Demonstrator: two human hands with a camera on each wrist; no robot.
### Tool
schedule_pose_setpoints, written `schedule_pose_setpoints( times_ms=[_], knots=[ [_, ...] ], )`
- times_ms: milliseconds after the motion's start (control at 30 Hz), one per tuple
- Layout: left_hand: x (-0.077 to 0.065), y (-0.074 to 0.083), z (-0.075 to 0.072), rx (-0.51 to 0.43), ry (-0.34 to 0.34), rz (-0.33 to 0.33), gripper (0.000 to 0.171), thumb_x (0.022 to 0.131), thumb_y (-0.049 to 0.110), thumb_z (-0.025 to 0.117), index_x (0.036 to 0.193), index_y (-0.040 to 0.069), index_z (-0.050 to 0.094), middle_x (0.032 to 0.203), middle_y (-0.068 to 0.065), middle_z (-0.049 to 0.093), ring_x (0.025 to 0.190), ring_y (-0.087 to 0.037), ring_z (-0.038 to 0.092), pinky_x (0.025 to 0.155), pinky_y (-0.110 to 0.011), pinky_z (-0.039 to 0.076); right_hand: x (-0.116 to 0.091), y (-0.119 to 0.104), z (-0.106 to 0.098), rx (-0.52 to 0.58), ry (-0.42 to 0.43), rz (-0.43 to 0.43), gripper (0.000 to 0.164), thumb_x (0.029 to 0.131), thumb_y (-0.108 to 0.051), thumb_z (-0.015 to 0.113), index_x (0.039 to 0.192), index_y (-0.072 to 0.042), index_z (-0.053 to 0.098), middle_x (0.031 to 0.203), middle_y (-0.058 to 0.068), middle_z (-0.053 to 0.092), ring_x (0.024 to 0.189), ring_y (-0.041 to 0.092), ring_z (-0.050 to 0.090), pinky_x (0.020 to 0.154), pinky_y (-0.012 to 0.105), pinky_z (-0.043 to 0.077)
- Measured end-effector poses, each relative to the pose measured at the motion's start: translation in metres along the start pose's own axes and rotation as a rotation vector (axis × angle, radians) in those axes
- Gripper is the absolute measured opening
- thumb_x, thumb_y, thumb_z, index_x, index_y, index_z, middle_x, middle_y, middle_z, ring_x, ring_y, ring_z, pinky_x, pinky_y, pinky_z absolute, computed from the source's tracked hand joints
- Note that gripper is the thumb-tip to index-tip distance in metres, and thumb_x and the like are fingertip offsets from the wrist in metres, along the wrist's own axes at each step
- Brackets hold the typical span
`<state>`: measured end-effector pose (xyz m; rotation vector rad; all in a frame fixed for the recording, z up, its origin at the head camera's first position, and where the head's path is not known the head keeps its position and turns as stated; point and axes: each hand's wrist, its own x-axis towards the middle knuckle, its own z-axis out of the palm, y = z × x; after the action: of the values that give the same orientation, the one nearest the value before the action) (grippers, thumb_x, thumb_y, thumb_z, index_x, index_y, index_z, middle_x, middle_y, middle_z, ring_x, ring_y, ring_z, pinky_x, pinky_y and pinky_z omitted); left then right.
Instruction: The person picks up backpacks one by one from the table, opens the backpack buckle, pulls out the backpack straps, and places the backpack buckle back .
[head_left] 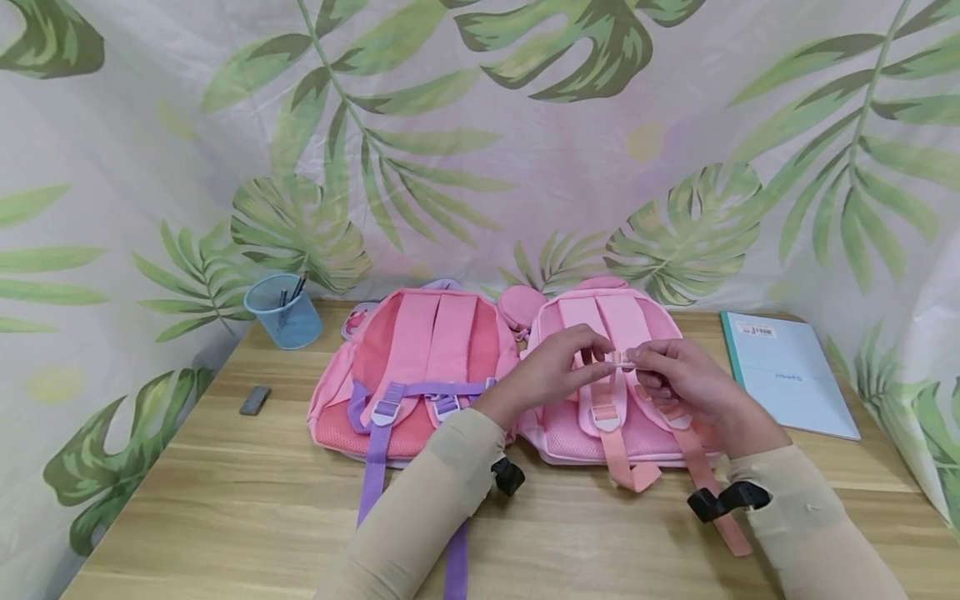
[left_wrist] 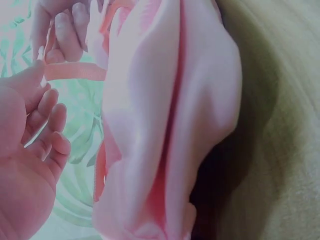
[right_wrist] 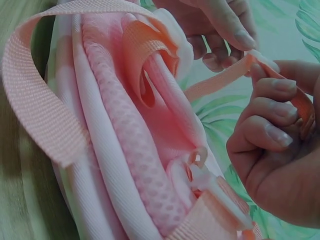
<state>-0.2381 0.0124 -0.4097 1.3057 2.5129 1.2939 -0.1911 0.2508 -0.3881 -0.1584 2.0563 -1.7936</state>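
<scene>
A pink backpack (head_left: 562, 437) with peach webbing lies on the table with its shoulder straps up. Above it, both hands meet at a small white plastic buckle (head_left: 621, 360) on a peach chest strap (right_wrist: 220, 82). My right hand (head_left: 686, 375) pinches the buckle between thumb and forefinger, and a length of webbing runs over its curled fingers. From the other side, my left hand (head_left: 555, 362) holds the buckle by thumb and fingertip, its other fingers loosely bent. Two loose peach strap ends (head_left: 618, 458) hang over the bag's lower edge.
To the left lies another pink backpack (head_left: 337, 417) with purple straps (head_left: 378, 450). A blue mesh pen cup (head_left: 296, 325) stands at the back left, a grey eraser (head_left: 255, 400) in front of it. On the right is a light blue notebook (head_left: 795, 375). A leaf-patterned curtain (head_left: 555, 167) hangs behind.
</scene>
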Motion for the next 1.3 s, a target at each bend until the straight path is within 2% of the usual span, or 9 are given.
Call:
schedule_pose_setpoints(
  times_ms=[167,367,467,567,733,800,1000,1167,1300],
  knots=[
    [-0.001,-0.002,0.0,-0.026,0.004,-0.015,0.022,0.105,0.019,0.072,0.123,0.006,0.073,0.106,-0.007,0.07,0.1,-0.015,0.062,0.09,-0.025,0.055,-0.004,0.001,-0.005,0.01,-0.005,0.001,0.035,0.115,-0.033,0.053,0.089,-0.012,0.062,0.071,-0.005,0.051,0.059,0.008,0.042,0.052,0.023,0.036],
    [-0.002,-0.004,-0.001,-0.073,0.016,-0.04,0.02,0.105,0.019,0.072,0.121,0.007,0.073,0.106,-0.006,0.07,0.099,-0.013,0.06,0.089,-0.024,0.052,-0.01,0.005,-0.015,0.113,-0.077,-0.018,0.024,0.114,-0.015,0.052,0.108,-0.011,0.075,0.076,-0.003,0.058,0.056,0.004,0.042,0.049,0.016,0.035],
    [-0.002,-0.005,0.0,-0.091,0.02,-0.034,0.021,0.105,0.019,0.072,0.121,0.007,0.073,0.105,-0.006,0.07,0.097,-0.01,0.06,0.087,-0.023,0.052,-0.011,0.005,-0.017,0.088,-0.073,-0.002,0.023,0.113,-0.013,0.053,0.112,-0.011,0.076,0.075,-0.005,0.055,0.054,0.002,0.041,0.049,0.014,0.037],
    [-0.002,-0.006,0.001,-0.106,0.023,-0.027,0.02,0.104,0.018,0.073,0.121,0.007,0.073,0.104,-0.006,0.07,0.095,-0.009,0.059,0.085,-0.023,0.052,-0.01,0.003,-0.016,0.025,-0.041,0.025,0.021,0.113,-0.015,0.053,0.113,-0.01,0.073,0.072,-0.006,0.051,0.053,0.002,0.04,0.049,0.015,0.038],
    [-0.001,-0.006,0.002,-0.108,0.022,-0.03,0.02,0.105,0.019,0.073,0.121,0.007,0.073,0.104,-0.006,0.069,0.095,-0.009,0.058,0.084,-0.02,0.051,-0.008,0.002,-0.014,-0.041,-0.006,0.034,0.023,0.114,-0.016,0.051,0.118,0.0,0.067,0.072,-0.005,0.048,0.056,0.004,0.041,0.051,0.018,0.039],
    [-0.001,-0.005,0.002,-0.106,0.019,-0.032,0.02,0.105,0.019,0.072,0.121,0.007,0.073,0.105,-0.006,0.069,0.095,-0.009,0.058,0.084,-0.02,0.05,-0.007,0.002,-0.013,-0.043,0.004,0.035,0.023,0.114,-0.016,0.052,0.118,0.002,0.066,0.072,-0.005,0.048,0.056,0.004,0.041,0.051,0.019,0.039],
    [-0.002,-0.005,0.001,-0.112,0.02,-0.04,0.019,0.104,0.018,0.073,0.12,0.007,0.073,0.104,-0.007,0.069,0.096,-0.01,0.058,0.085,-0.022,0.051,-0.005,0.001,-0.009,-0.04,0.015,0.049,0.021,0.115,-0.018,0.051,0.115,-0.002,0.066,0.07,-0.006,0.045,0.055,0.005,0.039,0.051,0.021,0.035],
    [-0.002,-0.006,0.002,-0.117,0.018,-0.031,0.018,0.104,0.017,0.074,0.118,0.007,0.074,0.103,-0.007,0.069,0.094,-0.008,0.057,0.084,-0.024,0.052,-0.003,0.0,-0.006,-0.059,0.002,0.053,0.023,0.115,-0.017,0.05,0.117,0.002,0.062,0.069,-0.006,0.044,0.054,0.005,0.037,0.049,0.021,0.033],
    [-0.003,-0.006,0.002,-0.117,0.006,-0.021,0.019,0.103,0.017,0.074,0.119,0.007,0.073,0.103,-0.007,0.069,0.093,-0.006,0.057,0.082,-0.023,0.052,-0.001,0.0,-0.003,-0.07,-0.009,0.054,0.022,0.114,-0.015,0.049,0.11,0.002,0.061,0.067,-0.006,0.043,0.052,0.005,0.036,0.048,0.02,0.031]
  ],
)
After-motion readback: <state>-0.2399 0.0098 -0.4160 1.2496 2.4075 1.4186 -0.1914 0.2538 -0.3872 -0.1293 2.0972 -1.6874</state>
